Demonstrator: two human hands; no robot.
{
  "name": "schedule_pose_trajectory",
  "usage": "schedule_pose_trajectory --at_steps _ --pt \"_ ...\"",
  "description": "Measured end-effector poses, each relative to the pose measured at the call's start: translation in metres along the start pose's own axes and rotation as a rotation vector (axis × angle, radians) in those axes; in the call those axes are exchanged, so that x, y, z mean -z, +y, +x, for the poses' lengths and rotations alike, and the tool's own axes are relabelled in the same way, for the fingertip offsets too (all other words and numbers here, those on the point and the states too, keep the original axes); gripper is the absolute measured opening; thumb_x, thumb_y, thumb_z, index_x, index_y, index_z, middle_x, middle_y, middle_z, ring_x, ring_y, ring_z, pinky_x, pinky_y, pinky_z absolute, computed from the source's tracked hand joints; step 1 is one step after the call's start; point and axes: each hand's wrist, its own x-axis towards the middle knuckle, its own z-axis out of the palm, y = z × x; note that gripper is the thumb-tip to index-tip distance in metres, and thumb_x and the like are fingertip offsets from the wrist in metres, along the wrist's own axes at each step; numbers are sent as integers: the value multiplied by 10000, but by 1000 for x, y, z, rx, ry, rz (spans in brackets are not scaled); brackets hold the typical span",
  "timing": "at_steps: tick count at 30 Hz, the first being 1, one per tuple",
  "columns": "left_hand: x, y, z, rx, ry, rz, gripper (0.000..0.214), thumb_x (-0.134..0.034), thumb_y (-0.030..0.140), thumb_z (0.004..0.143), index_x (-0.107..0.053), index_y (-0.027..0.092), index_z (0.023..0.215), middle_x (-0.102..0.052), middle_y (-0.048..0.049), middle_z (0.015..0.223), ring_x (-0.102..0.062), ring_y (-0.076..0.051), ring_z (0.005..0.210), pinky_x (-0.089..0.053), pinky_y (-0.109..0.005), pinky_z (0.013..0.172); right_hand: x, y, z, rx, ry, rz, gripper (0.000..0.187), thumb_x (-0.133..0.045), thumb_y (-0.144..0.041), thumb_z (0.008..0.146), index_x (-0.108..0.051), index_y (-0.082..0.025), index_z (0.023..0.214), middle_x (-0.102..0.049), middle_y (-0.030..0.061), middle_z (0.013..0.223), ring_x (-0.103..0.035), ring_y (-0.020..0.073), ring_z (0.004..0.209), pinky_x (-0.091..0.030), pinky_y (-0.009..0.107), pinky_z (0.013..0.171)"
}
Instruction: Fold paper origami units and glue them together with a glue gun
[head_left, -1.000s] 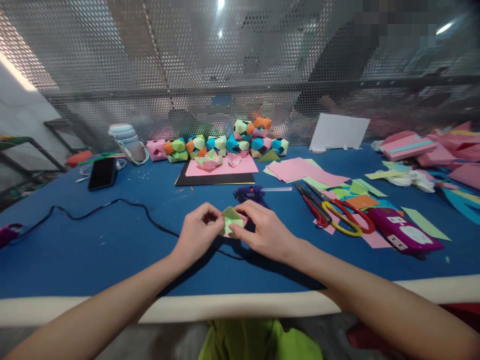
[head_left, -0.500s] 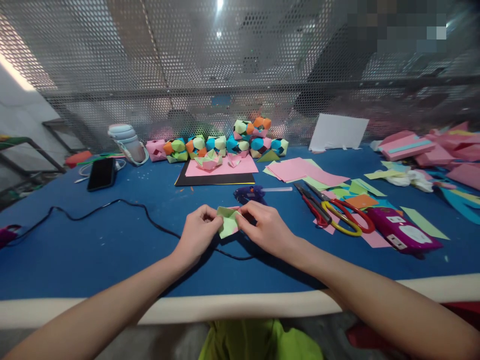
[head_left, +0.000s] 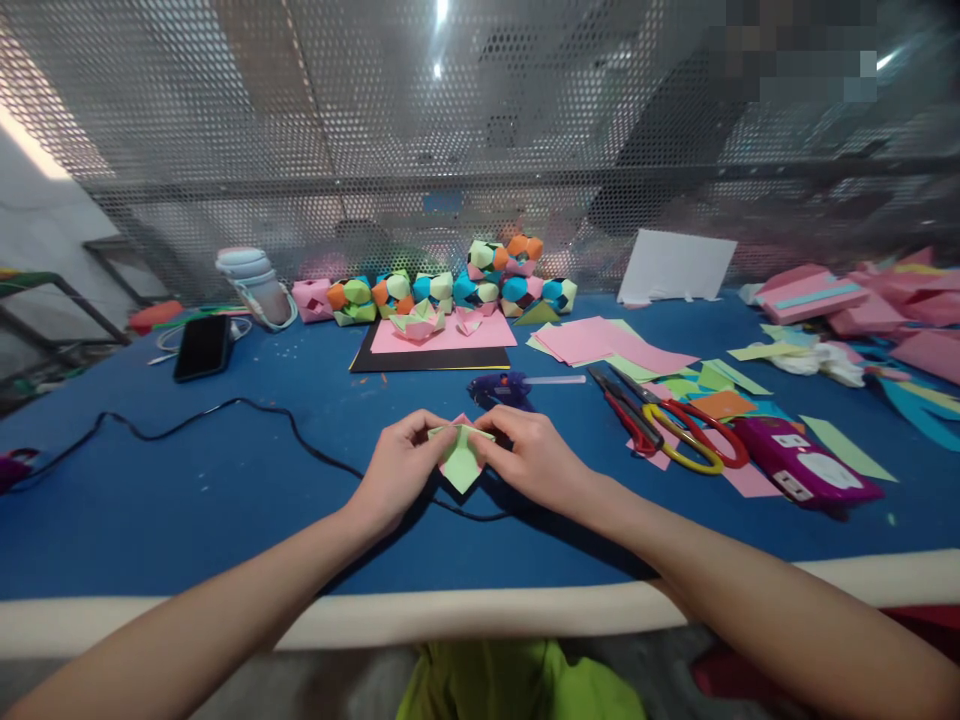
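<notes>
A small folded piece of paper point(head_left: 462, 466), light green with pink showing at its top, is held up just over the blue table. My left hand point(head_left: 405, 460) pinches its left side between thumb and fingers. On the other side my right hand point(head_left: 525, 455) pinches it the same way, thumb across the green face. The paper's lower corner points down toward me. Just beyond my hands lies a dark blue glue gun point(head_left: 499, 388) with a clear stick in its back. A black cable point(head_left: 315, 450) runs under the hands.
Folded colourful paper balls point(head_left: 450, 290) line the back by a perforated metal screen. Two pairs of scissors point(head_left: 682, 430), a purple pouch point(head_left: 810, 465) and paper sheets point(head_left: 600, 340) lie to the right. A phone point(head_left: 204, 348) and a bottle point(head_left: 251, 285) stand left.
The folded paper has turned between my fingers; it now shows a pointed green face with a corner downward and a pink tip above. Both hands have stayed in nearly the same place.
</notes>
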Motion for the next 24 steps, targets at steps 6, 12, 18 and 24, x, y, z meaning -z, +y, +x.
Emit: schedule_pose_trajectory --at_steps 6,12,18,24 --pt "-2 -3 1 68 -27 -71 284 -724 378 658 -664 129 782 -610 4 669 -492 -102 589 -391 -218 558 -3 2 0 92 36 -33 209 -500 -184 892 -597 -157 710 -611 20 660 -563 121 625 -409 229 620" --pt "7 -10 12 49 93 -126 306 -744 374 647 -668 120 799 -636 -13 707 -508 -100 599 -381 -214 567 34 -10 2 -51 -53 -283 293 -465 -270 897 -587 -166 652 -621 44 653 -562 143 611 -365 253 584" --pt "15 -16 20 64 169 -131 317 -752 367 630 -665 113 798 -630 -13 677 -503 -98 578 -363 -212 552 63 7 7 -447 -355 -629 417 -478 -536 850 -605 -182 670 -696 122 804 -637 267 745 -381 305 596" --pt "14 -18 22 72 157 -75 323 -750 382 622 -670 117 788 -627 -11 660 -505 -102 567 -369 -211 544 28 37 16 -462 -229 -352 346 -488 -465 848 -640 -157 893 -694 129 976 -638 263 880 -442 318 735"
